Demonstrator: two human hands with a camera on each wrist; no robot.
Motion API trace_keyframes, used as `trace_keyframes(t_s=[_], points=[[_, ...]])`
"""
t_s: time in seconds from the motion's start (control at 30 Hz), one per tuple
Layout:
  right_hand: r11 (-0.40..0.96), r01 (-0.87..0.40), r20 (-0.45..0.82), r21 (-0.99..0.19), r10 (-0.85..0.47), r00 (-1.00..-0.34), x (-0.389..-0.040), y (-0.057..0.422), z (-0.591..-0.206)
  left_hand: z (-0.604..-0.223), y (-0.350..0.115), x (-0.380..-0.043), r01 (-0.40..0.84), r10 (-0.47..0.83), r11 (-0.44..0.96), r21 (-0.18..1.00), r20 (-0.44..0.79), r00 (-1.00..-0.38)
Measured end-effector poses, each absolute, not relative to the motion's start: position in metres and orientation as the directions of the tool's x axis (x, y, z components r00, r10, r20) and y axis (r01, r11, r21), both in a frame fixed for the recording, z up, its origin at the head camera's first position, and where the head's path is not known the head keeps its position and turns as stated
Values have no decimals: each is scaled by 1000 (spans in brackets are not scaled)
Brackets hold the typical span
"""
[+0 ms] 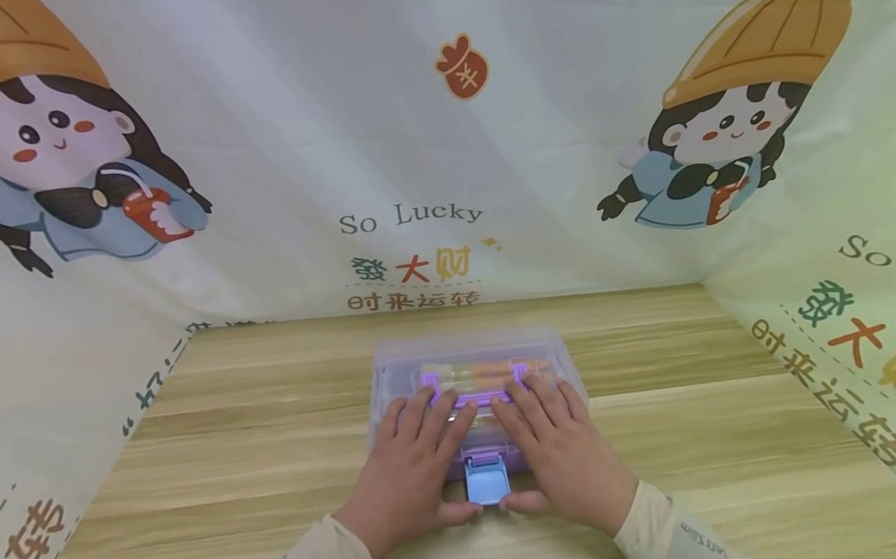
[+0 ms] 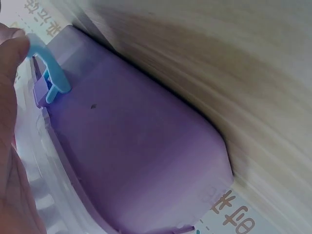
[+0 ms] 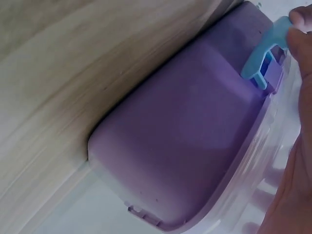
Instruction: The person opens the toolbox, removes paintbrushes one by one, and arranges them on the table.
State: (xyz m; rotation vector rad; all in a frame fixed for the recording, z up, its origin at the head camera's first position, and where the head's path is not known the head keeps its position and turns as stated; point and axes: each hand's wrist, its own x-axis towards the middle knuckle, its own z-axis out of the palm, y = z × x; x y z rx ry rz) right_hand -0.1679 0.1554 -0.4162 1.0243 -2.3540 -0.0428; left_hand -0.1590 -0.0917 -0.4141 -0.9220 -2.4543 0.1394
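A storage box with a clear lid [image 1: 395, 367] and a purple body [image 2: 131, 131] stands on the wooden tabletop. On the lid is a purple carry handle [image 1: 485, 399]. The light-blue latch [image 1: 488, 484] at the front tilts outward, its lower end away from the purple wall. My left hand [image 1: 407, 473] rests its extended fingers on the left of the lid, thumb tip at the latch's lower left corner. My right hand [image 1: 576, 466] mirrors it on the right, thumb at the other corner. Both wrist views show the thumbs touching the latch's outer end.
Yellowish and orange items [image 1: 490, 373], their kind unclear, show through the lid. Wood-grain tabletop [image 1: 274, 420] surrounds the box. A printed cloth [image 1: 300, 152] with cartoon figures and lettering encloses the table at the back and sides.
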Motion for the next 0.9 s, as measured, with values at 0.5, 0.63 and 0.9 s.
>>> trace_keyframes(t_s=[0.5,0.63,0.9], points=[[749,-579,493,323,-655,-573,-167,150,-425,-419,-89,-161,529,647,762,-374,420,-636],[750,-585,490,308,-652,-579,-166,151,-425,-418,-89,-160,533,648,761,-369,411,-641],[762,-629,485,153,-612,-624,-162,160,-411,-409,-99,-152,570,624,777,-267,446,-642]])
